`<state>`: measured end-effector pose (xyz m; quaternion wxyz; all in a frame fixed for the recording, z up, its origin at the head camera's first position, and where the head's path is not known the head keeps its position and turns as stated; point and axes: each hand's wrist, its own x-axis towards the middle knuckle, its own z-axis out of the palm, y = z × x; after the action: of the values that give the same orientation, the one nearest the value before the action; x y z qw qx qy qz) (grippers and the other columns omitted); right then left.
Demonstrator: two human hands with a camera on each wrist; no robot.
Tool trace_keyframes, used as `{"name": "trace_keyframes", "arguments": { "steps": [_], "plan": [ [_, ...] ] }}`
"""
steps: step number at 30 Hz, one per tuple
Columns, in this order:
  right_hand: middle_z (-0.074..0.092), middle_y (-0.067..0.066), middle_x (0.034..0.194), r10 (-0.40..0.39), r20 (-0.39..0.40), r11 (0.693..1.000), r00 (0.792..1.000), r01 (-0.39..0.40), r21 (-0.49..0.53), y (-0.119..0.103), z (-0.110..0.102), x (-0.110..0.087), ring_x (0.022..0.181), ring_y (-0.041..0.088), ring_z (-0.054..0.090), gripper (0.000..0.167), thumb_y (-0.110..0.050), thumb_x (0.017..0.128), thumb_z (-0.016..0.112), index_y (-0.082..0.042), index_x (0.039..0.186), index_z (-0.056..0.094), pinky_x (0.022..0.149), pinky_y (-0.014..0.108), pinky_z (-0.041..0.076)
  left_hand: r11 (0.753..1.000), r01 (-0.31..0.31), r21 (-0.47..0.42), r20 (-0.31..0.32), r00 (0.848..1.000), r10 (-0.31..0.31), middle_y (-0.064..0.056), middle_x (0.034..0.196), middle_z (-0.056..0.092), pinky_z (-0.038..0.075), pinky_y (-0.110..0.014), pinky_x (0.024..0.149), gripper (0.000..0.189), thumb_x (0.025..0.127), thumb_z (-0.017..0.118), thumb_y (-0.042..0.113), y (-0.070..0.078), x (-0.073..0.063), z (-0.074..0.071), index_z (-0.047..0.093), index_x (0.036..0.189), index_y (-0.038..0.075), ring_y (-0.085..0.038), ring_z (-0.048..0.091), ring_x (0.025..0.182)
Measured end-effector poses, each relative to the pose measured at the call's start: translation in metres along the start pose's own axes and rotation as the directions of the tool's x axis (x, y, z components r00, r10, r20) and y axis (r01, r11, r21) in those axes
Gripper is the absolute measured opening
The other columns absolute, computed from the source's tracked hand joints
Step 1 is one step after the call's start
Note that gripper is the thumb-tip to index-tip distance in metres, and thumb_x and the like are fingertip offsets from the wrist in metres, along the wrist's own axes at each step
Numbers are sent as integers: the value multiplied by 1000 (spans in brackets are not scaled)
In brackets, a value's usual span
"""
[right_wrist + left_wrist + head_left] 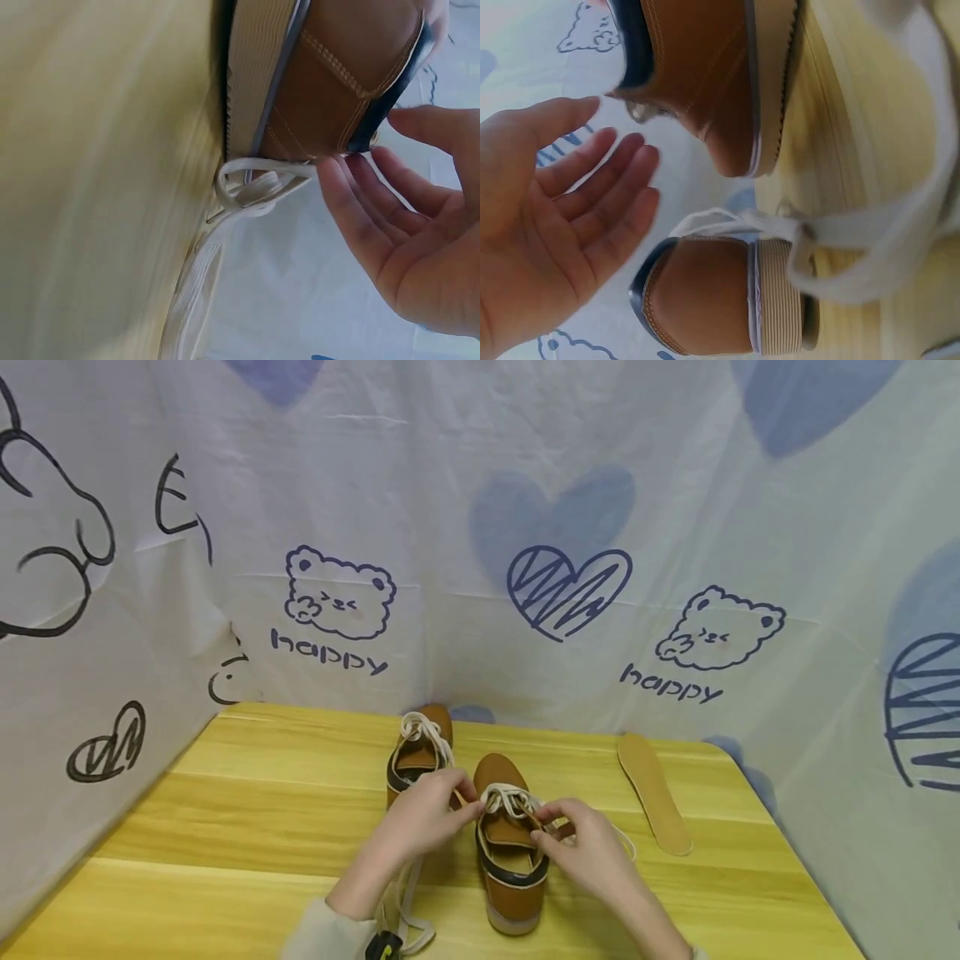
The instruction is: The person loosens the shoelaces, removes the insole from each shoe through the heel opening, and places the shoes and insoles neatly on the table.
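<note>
A brown lace-up shoe point(513, 893) with a dark collar and white laces point(510, 797) stands on the table, heel toward me. At its left side, my left hand point(435, 806) has thumb and index tips right at the lace area; in the left wrist view its fingers point(604, 169) are spread and lightly bent. My right hand point(592, 852) pinches the opening's right edge by the eyelets, thumb and fingers on either side. The matching brown shoe point(437, 721) stands further left, partly behind my left hand. The near shoe's tongue and inside show between the hands.
A tan insole point(652, 793) lies on the yellow wood-grain table point(262, 818) at the right. Loose white lace point(408, 910) trails beside my left forearm, near a black object point(384, 945) at the wrist. A printed white cloth point(450, 527) hangs behind the table.
</note>
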<state>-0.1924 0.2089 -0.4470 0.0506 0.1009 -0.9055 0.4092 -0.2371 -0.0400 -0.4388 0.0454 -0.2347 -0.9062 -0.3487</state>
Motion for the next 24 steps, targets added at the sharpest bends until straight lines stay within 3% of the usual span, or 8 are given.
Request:
{"name": "trace_keyframes", "arguments": {
  "steps": [6, 11, 14, 18, 21, 24],
  "plan": [
    [70, 1, 115, -185, -42, 981, 982, 181, -72, 0, 0, -22, 100, 20, 68, 21, -13, 91, 81, -13, 111, 75, 72, 25, 60, 993, -113, 36, 0, 994, 113, -9, 125, 69, 57, -42, 93, 25, 102, 68, 19, -13, 21, -2, 70, 124, 9, -25, 67, 112],
    [68, -5, 120, -319, -52, 938, 946, 307, -162, -2, 7, -41, 108, 14, 66, 15, -17, 92, 81, -22, 105, 76, 81, 32, 60, 974, -175, 141, 120, 980, 159, -10, 142, 62, 48, -48, 110, 36, 102, 67, 13, -27, 41, -4, 64, 138, 8, -30, 57, 134],
    [67, -7, 121, -404, -60, 899, 913, 383, -213, -3, 11, -48, 109, 13, 66, 17, -17, 90, 82, -24, 104, 75, 88, 37, 60, 955, -223, 195, 218, 959, 180, -10, 145, 60, 46, -48, 113, 41, 99, 71, 9, -33, 51, -6, 64, 139, 9, -31, 54, 137],
    [67, -7, 120, -470, -71, 858, 880, 437, -269, -4, 15, -53, 108, 14, 67, 20, -17, 88, 84, -20, 105, 75, 90, 39, 60, 922, -315, 225, 317, 918, 237, -8, 138, 65, 49, -46, 110, 41, 92, 77, 3, -36, 60, -5, 70, 132, 10, -29, 59, 131],
    [67, -7, 117, -472, -75, 855, 878, 436, -280, -5, 16, -55, 106, 12, 66, 20, -15, 86, 85, -19, 103, 74, 88, 37, 60, 891, -372, 258, 353, 895, 272, -6, 132, 69, 51, -43, 107, 33, 90, 80, 3, -36, 63, -3, 76, 121, 12, -27, 63, 126],
    [67, -8, 115, -448, -70, 870, 891, 416, -266, -5, 15, -57, 104, 9, 66, 20, -14, 87, 85, -22, 99, 71, 86, 35, 59, 871, -393, 295, 364, 889, 278, -4, 130, 70, 52, -42, 106, 27, 89, 81, 7, -35, 64, 0, 79, 115, 13, -26, 64, 124]
  ]
}}
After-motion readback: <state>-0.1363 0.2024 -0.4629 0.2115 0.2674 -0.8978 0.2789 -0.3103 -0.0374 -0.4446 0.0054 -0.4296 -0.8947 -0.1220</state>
